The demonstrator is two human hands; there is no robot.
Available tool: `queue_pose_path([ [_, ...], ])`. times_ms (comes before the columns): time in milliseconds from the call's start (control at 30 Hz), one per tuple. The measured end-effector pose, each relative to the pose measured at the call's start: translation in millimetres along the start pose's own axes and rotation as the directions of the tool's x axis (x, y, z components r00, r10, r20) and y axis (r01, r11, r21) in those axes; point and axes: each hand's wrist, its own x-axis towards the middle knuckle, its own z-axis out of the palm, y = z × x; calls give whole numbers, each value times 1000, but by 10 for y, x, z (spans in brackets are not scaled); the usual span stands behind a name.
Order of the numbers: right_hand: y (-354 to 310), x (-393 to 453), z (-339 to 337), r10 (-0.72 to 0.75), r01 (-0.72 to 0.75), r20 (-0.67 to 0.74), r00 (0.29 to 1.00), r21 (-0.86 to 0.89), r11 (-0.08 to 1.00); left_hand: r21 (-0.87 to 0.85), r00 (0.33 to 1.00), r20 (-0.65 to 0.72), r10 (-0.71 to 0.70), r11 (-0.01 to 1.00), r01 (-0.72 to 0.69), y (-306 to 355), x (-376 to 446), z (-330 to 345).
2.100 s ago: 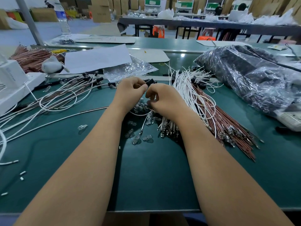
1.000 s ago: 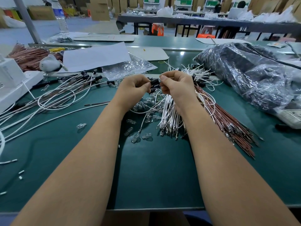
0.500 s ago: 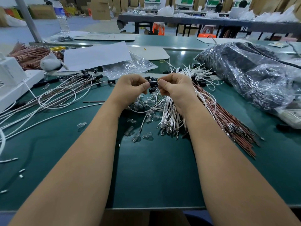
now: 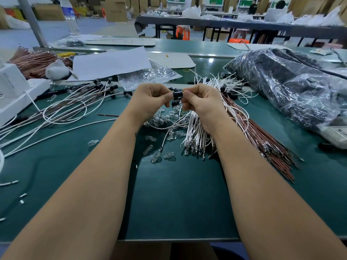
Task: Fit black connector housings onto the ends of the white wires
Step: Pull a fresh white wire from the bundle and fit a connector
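Housing work sits right between my fingertips at this moment. My left hand (image 4: 152, 102) pinches one end of a black connector housing (image 4: 177, 94), and my right hand (image 4: 201, 103) pinches the other end, fingers of both curled in tight, raised just over the green table (image 4: 178, 199). A white wire (image 4: 180, 111) curves down from under my right hand toward the heap of white wires (image 4: 195, 132) lying below it; whether its tip is already inside the housing I cannot tell, my fingers hide it.

I judge the housing to be light, hard plastic and small enough to slip or spin, so it wants a firm pinch on its sides with the open mouth left free. The wire is thin and limp and would buckle if pushed from far back, so I would hold it close behind the metal terminal. Those terminals look thin and bendable, so straight in, no forcing at an angle.

Clear glass bulbs (image 4: 165, 119) lie loose under my hands, fragile, best not leaned on. Brown wires (image 4: 262, 139) fan out to the right.

As for writing: the white box (image 4: 9, 79) at far left carries faint print too small to read, and the water bottle (image 4: 70, 17) label is blurred.
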Motion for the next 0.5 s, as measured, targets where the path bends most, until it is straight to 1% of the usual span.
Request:
queue_pose_path([
  [167,7,5,0,-13,13,11,1000,-10,1000,-28,1000,14,4,1000,-4,-32,26,-11],
  [333,12,8,20,-18,18,-1,1000,-19,1000,-5,1000,24,11,1000,-11,-45,32,-22],
  [500,32,9,53,-37,37,0,999,-111,993,7,1000,9,-9,1000,9,-74,7,-8],
])
